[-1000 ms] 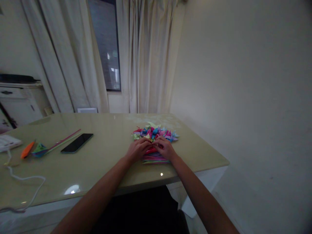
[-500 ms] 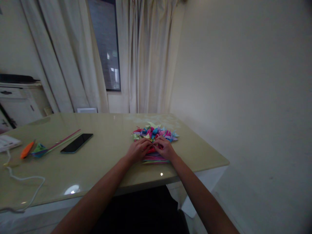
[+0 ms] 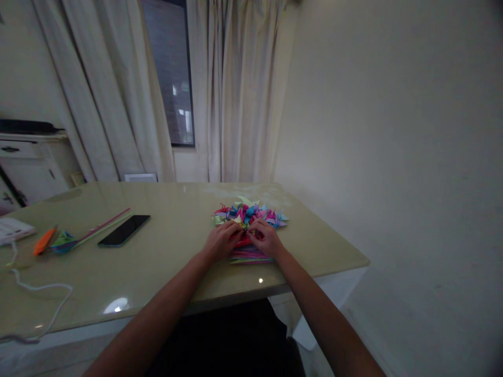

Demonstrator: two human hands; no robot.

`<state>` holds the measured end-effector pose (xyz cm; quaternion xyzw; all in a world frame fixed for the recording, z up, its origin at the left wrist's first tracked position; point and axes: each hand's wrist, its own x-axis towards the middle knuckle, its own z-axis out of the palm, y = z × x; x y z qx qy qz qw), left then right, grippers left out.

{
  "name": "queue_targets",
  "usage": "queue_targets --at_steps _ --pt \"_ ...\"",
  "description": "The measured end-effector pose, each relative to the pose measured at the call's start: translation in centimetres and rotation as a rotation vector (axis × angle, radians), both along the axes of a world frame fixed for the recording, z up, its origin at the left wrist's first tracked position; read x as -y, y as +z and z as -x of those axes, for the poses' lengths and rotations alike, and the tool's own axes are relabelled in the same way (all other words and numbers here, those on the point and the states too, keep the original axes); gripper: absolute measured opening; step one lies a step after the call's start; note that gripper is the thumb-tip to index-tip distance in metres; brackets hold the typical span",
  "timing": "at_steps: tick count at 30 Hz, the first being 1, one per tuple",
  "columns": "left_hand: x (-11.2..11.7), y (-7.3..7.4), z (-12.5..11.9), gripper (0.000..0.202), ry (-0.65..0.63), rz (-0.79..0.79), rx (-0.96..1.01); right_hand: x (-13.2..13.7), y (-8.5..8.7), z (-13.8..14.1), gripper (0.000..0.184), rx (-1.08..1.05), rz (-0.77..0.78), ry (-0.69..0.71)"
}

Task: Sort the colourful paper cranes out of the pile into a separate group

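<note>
Near the table's front edge, my left hand (image 3: 223,241) and my right hand (image 3: 266,238) face each other with fingers pinched close together. What sits between the fingertips is too small to make out. Just beyond them lies a heap of colourful folded paper pieces (image 3: 251,212) in pink, blue, purple and pale green. Something red (image 3: 244,242) shows under and between my hands. On the near side is a stack of thin coloured strips (image 3: 251,255), partly covered by my fingers.
Left on the glossy table (image 3: 168,272) lies a dark phone (image 3: 124,231). Farther left are thin pink and green sticks (image 3: 102,228), a green-blue folded piece (image 3: 63,243), an orange tool (image 3: 44,241), a white device (image 3: 14,230) and its cable (image 3: 43,286). A wall (image 3: 393,157) stands at right.
My fingertips have shifted slightly apart over the red material. The paper heap and the things on the left stay where they were.
</note>
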<state>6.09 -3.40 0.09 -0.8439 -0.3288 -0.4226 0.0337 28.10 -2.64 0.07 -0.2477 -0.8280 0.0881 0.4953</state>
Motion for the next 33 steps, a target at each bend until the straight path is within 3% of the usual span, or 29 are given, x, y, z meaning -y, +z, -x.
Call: queue_targets --at_steps 33 --pt "-0.35 -0.16 0.33 0.021 -0.006 0.089 0.113 0.01 0.04 -0.13 0.008 -0.056 0.018 -0.029"
